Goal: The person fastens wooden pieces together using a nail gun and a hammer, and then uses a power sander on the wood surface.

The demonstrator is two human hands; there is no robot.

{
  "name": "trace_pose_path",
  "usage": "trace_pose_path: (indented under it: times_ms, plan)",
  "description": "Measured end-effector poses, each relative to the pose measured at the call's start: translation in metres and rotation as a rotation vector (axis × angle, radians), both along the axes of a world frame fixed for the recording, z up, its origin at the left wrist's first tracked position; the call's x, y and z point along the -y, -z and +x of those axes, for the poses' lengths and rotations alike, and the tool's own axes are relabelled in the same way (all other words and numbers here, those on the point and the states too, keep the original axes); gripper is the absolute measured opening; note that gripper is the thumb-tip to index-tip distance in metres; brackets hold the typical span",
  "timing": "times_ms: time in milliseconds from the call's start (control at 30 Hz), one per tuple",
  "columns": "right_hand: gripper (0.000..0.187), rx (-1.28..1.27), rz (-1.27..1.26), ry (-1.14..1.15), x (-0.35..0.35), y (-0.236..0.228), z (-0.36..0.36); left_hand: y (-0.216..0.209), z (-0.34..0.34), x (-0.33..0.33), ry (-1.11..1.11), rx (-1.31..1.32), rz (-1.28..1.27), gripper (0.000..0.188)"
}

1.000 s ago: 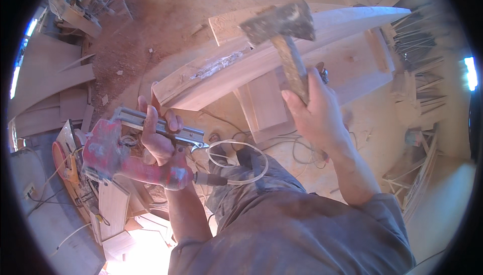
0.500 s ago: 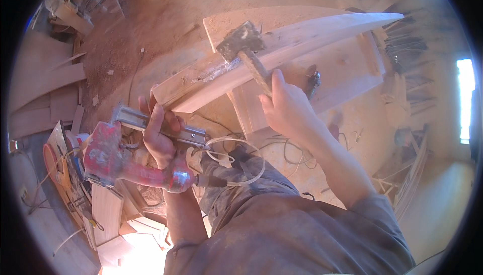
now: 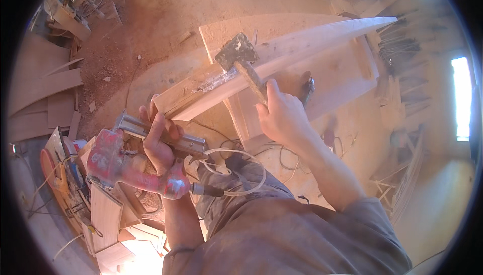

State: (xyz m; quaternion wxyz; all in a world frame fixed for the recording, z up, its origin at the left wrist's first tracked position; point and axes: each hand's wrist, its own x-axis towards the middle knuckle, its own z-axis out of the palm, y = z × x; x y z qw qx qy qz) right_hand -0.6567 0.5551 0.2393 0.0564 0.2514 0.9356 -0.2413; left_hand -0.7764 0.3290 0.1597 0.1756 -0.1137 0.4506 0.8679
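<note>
Right hand point(image 3: 288, 122) gripping block-headed hammer point(image 3: 237, 49) by handle, head at edge of long curved wooden board point(image 3: 317, 41); left hand point(image 3: 160, 150) around silver magazine of red pneumatic nailer point(image 3: 133, 172), near board's end; pale hose point(image 3: 264, 172) looping

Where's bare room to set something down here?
Dusty tan floor between jumbled wood scraps at upper left and the pale curved wooden workpiece looks mostly bare. Crowded: the picture's lower left, by pale wooden boards and the red nail gun.

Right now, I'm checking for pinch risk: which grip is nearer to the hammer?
Right: the right grip holds the hammer by its handle. The left grip is farther off, left of it, on the nail gun.
</note>
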Motion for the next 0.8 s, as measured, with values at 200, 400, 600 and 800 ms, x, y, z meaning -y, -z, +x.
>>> trace_pose_path:
  times_ms: [200, 400, 600, 800]
  plan:
    - [0.036, -0.161, 0.018, 0.062, 0.014, -0.012, 0.010, 0.008, -0.003, 0.001, 0.026, -0.015, 0.042, 0.061]
    - [0.039, -0.002, -0.012, 0.033, 0.003, -0.006, 0.006, 0.005, -0.004, 0.007, 0.019, 0.014, 0.026, 0.056]
    - [0.033, -0.107, 0.008, 0.083, 0.009, 0.003, 0.015, 0.004, -0.003, -0.002, 0.016, -0.007, 0.059, 0.056]
    - [0.032, -0.111, 0.064, 0.045, 0.008, -0.018, 0.005, 0.006, -0.009, 0.008, 0.038, -0.011, 0.051, 0.052]
